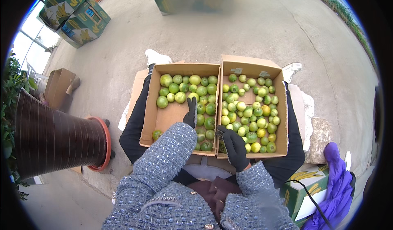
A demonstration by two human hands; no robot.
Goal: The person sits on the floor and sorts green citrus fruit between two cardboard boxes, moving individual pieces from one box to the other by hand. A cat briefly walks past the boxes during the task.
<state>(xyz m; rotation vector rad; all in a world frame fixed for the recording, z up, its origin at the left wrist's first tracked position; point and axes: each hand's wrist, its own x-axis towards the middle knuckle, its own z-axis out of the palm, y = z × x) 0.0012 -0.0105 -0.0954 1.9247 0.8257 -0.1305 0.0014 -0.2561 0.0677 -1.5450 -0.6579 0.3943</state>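
Observation:
Two cardboard boxes of green tomatoes stand side by side across my lap. My left hand [191,113], in a black glove, reaches into the left box [168,119], fingertips against a yellow-green tomato [193,96]. The hand is seen edge-on, so its grip is hidden. Over the near left corner of the right box [251,65] is my right hand [235,150], also gloved, fingers bent towards the wall between the boxes. Whether it holds anything cannot be made out. Larger tomatoes [181,97] lie in the left box; smaller ones [241,106], some yellowish, fill much of the right.
A brown ribbed pot [61,138] with a reddish saucer lies sideways at left. Banana cartons [83,23] stand at the far left, with another [165,0] ahead. Near my right side are a carton [307,187], purple fabric [334,184] and a rough block [319,139].

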